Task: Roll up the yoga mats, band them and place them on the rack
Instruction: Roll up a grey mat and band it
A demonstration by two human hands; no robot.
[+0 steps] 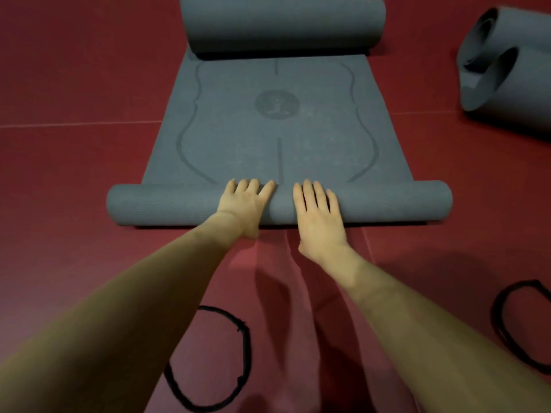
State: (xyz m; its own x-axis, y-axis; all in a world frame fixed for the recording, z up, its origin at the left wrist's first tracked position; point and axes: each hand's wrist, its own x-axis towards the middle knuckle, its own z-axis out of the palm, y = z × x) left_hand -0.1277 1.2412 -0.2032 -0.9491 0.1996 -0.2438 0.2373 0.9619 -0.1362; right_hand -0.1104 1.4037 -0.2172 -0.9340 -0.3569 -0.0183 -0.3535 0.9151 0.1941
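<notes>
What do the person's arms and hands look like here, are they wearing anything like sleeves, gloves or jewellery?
Both forearms are bare up to the frame edge, with no sleeves in view. The left hand and right hand are bare too: no gloves, and no rings, watch or wristband show on the fingers or wrists. No markings are visible. The nails look short and unpainted, though the picture is too soft to be sure.
</notes>
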